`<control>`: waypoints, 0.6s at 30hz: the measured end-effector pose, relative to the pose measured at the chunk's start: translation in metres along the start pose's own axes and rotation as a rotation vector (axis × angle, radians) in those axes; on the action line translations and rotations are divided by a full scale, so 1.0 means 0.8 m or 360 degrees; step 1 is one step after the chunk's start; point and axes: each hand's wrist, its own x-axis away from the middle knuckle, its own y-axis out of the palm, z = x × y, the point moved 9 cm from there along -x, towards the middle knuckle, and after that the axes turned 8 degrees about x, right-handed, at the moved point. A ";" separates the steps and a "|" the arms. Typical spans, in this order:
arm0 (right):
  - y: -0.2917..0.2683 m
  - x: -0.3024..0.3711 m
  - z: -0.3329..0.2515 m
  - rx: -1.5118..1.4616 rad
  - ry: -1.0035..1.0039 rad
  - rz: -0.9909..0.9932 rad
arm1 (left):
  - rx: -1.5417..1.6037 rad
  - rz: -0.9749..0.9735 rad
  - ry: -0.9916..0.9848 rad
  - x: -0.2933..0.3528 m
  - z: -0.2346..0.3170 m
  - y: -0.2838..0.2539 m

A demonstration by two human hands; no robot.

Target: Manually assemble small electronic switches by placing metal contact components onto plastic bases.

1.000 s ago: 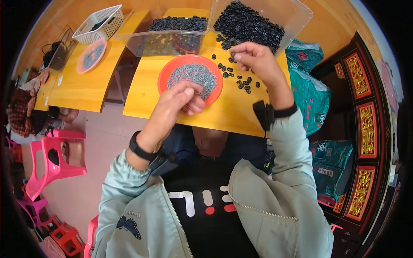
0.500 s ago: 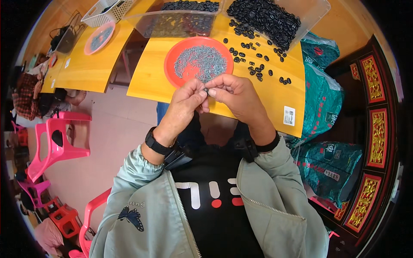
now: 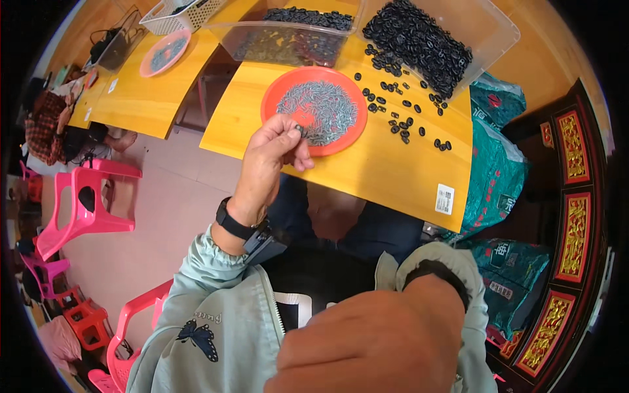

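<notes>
Between thumb and index finger, my left hand (image 3: 272, 154) pinches a small dark oval piece (image 3: 300, 130), like the black ones strewn on the table. That hand hovers over the near left rim of a red round plate (image 3: 267, 105). Spread across the plate are many thin grey metal pins or screws (image 3: 327, 108), too small to tell which. Large and close, my right hand (image 3: 373, 347) is in front of my chest, well back from the table. Only its blurred back shows; its fingers are hidden.
Several black oval pieces (image 3: 407, 103) lie loose right of the plate. A clear bin (image 3: 501, 49) holds a heap of them; another clear bin (image 3: 288, 46) stands beside it. Green bags (image 3: 491, 177) crowd the table's right side. A pink stool (image 3: 92, 203) stands left.
My right hand has left my left hand and come back toward my chest, close to the camera. The left hand keeps its pinch on the dark piece. The view has shifted slightly.
</notes>
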 end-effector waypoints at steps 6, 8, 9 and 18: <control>-0.011 0.005 -0.007 0.0186 -0.0077 0.0318 | 0.0132 0.0024 0.0015 -0.008 -0.002 0.000; -0.014 0.008 -0.008 0.0132 -0.0049 0.0321 | 0.0154 0.0045 0.0033 -0.004 0.000 -0.007; -0.018 0.011 -0.007 0.0100 -0.0012 0.0331 | 0.0144 0.0033 0.0030 -0.004 -0.002 -0.006; -0.081 0.128 0.187 0.0759 0.1011 0.1150 | 0.0137 0.0036 0.0008 0.008 -0.003 -0.015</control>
